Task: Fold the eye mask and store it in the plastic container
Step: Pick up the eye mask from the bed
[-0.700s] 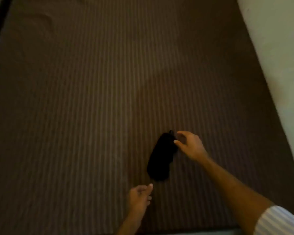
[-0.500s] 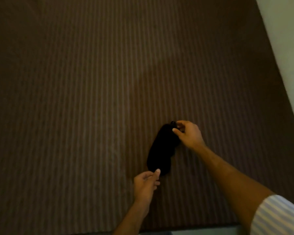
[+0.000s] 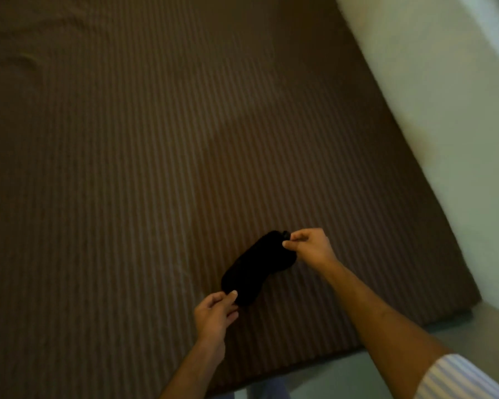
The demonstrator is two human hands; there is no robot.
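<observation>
A black eye mask (image 3: 257, 264) lies stretched out flat on the brown striped bed cover (image 3: 156, 168), running from lower left to upper right. My right hand (image 3: 308, 247) pinches its far upper end between thumb and fingers. My left hand (image 3: 215, 312) pinches its near lower end. The mask is unfolded between the two hands. No plastic container is in view.
A pale wall (image 3: 458, 125) runs along the right side of the bed. The bed's near edge (image 3: 343, 352) crosses the lower right, with pale floor beyond it. Wrinkles mark the cover at the upper left (image 3: 26, 59).
My left hand has reached forward and taken hold of the mask's near end. My right hand has closed on the far end. The camera view has tilted.
</observation>
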